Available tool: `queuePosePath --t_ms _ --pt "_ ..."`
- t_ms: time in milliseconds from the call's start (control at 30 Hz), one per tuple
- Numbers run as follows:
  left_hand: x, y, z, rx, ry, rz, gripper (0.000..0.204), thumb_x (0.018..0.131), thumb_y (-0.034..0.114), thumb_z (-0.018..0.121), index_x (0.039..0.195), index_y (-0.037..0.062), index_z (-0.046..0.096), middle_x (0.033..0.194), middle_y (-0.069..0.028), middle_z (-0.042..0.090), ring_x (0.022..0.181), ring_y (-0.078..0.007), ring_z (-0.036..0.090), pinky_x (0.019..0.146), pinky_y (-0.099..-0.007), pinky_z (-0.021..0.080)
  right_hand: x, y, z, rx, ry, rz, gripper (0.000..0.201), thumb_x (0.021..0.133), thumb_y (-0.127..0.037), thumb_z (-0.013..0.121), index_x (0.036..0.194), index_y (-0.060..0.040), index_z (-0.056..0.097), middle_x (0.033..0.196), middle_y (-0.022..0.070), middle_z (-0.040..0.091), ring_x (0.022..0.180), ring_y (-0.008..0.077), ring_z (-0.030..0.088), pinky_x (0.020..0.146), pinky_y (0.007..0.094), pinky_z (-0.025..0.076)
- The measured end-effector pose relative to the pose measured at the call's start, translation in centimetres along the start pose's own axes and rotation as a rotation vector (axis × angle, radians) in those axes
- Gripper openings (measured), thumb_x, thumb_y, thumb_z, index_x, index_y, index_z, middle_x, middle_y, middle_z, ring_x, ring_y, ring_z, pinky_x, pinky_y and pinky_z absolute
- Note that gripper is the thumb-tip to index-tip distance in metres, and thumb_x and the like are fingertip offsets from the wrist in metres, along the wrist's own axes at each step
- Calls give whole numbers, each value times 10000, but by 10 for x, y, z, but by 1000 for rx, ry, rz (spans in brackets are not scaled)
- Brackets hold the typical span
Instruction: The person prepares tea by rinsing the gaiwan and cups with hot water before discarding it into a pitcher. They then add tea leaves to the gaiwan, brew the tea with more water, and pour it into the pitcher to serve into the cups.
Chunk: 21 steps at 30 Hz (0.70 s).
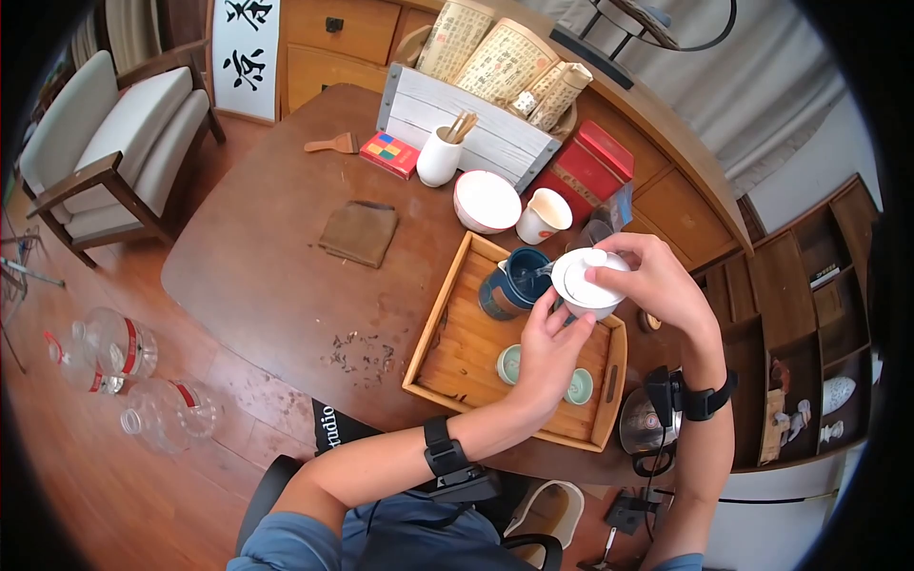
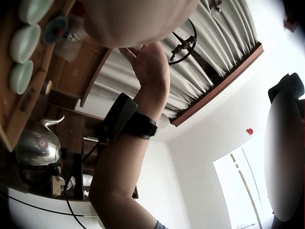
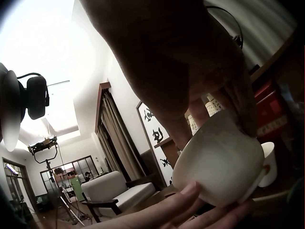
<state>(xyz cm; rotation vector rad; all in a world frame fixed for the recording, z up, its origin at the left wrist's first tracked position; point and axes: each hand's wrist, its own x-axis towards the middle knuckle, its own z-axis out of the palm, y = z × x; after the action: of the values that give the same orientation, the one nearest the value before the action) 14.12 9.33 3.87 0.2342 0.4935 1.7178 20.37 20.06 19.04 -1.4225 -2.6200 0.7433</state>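
A white lidded gaiwan [image 1: 592,303] is tilted to the left over the tray, its spilling edge at the mouth of a dark blue cup [image 1: 499,297]. A thin stream of clear liquid runs between them. My right hand [image 1: 664,283] grips the gaiwan from above, thumb on the white lid [image 1: 575,282]. From below, my left hand [image 1: 549,354] holds the bowl's underside between thumb and fingers, as the white bowl [image 3: 217,164] in the right wrist view also shows. Small pale green cups [image 2: 24,43] stand beneath my left forearm on the bamboo tray [image 1: 434,335].
A steel kettle [image 1: 644,423] stands right of the tray. Behind it are a white pitcher [image 1: 544,217], a white bowl [image 1: 486,201] and a red tin [image 1: 592,164]. Left lie a folded brown cloth [image 1: 358,233] and scattered dark leaves [image 1: 360,357]. A brush [image 1: 333,144] lies farther back.
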Motion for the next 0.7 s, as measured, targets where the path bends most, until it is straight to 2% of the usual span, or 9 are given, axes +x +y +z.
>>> queuePosePath --t_ms 167,267,367,667,700 --pt "1 0 4 -23 9 4 689 1050 87 692 1618 -21 318 1534 -196 566 1406 -207 561 1179 -345 440 2 -8 -4 -38 -17 4 384 895 -282 823 1107 34 777 967 166 783 920 220 751 870 381 576" --pt "3 -2 3 -20 6 12 694 1048 73 684 1621 -8 302 1561 -213 536 1392 -247 590 1162 -342 478 2 -11 -6 -45 -11 25 388 891 -290 824 1107 29 776 963 165 782 917 223 750 870 380 574" --pt "2 2 8 -45 14 0 687 1051 82 689 1619 -13 314 1532 -194 567 1393 -200 569 1158 -333 458 3 -13 -8 -56 -17 27 389 888 -293 823 1109 25 776 955 164 778 911 228 748 868 381 573" --pt "2 2 16 -98 8 18 669 1049 80 694 1604 -4 330 1501 -183 588 1328 -171 592 1096 -310 487 6 -24 -20 -146 -49 0 430 874 -304 819 1115 47 763 954 190 768 907 255 746 868 395 569" --pt "2 2 16 -93 -2 14 675 1050 77 690 1608 4 316 1523 -197 565 1351 -194 590 1118 -320 487 6 -25 -21 -150 -47 -1 432 872 -302 819 1118 49 763 955 193 767 908 258 746 868 396 569"
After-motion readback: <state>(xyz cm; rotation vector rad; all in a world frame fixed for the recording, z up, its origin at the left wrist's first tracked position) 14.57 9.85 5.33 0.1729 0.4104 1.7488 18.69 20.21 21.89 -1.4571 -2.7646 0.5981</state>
